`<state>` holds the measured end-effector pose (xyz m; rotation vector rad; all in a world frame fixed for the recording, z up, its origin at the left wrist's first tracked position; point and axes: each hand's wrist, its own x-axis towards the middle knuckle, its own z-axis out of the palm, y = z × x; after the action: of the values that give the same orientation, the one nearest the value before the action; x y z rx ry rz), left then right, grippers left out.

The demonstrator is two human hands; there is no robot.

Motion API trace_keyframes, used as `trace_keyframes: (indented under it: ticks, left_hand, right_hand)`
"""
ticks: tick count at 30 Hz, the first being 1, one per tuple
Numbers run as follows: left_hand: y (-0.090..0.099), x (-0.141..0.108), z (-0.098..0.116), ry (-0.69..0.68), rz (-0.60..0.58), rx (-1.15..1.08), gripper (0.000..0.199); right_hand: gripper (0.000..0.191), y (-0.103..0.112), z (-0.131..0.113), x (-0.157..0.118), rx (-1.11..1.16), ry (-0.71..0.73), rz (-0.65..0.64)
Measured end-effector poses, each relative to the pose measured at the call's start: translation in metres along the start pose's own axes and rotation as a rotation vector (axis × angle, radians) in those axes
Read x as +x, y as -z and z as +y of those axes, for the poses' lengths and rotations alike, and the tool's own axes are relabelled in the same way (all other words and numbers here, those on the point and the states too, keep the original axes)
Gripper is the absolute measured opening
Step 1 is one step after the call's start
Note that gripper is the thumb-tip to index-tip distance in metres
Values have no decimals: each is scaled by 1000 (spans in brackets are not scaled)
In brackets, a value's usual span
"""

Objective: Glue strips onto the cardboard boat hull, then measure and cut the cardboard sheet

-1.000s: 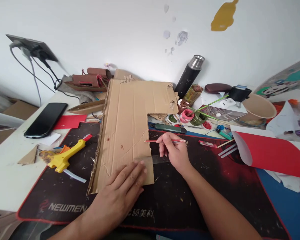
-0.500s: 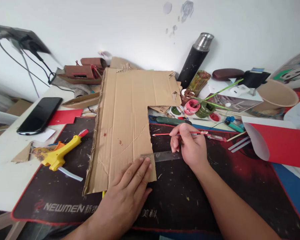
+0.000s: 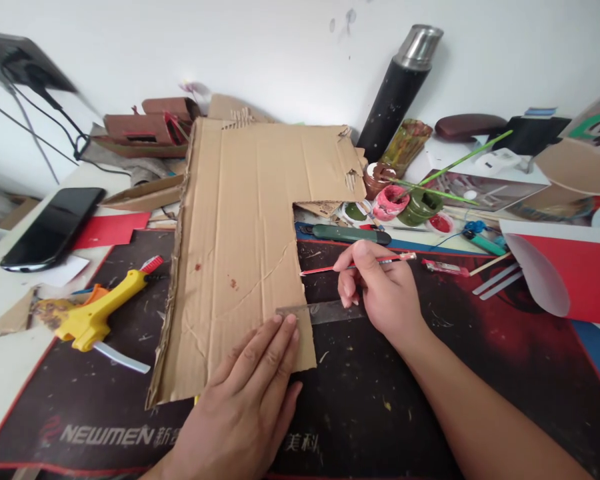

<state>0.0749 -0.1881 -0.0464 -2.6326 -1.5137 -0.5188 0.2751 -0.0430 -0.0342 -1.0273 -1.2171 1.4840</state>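
Observation:
A brown corrugated cardboard piece (image 3: 245,220), cut in an angular shape, lies on the dark mat. My left hand (image 3: 245,390) rests flat on its lower part, fingers extended, with the fingertips on one end of a clear ruler (image 3: 333,312). The ruler crosses the cardboard's right edge and runs toward my right hand (image 3: 383,293). Between the thumb and fingers of that closed hand is a slim red pencil (image 3: 317,271), its tip pointing left beside the cardboard's edge. Whether the right hand touches the ruler I cannot tell.
A yellow glue gun (image 3: 100,307) and a black phone (image 3: 55,227) lie at left. Behind the cardboard's right side are a green cutter (image 3: 350,233), open paint pots (image 3: 390,200) and a black thermos (image 3: 397,93). Red paper (image 3: 590,273) lies at right on the mat (image 3: 360,413).
The view has shifted, so most things appear moved slightly. My right hand has tilted the pencil, its tip now closer to the cardboard's edge. The left hand keeps its place on the cardboard.

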Motion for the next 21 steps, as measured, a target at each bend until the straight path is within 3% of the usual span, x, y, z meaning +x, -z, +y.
trace_keyframes:
  ticks: [21]
  left_hand:
    - [-9,-7,-1,-10,33,-70,48]
  right_hand:
    - [53,1,1,2,-41,-11,12]
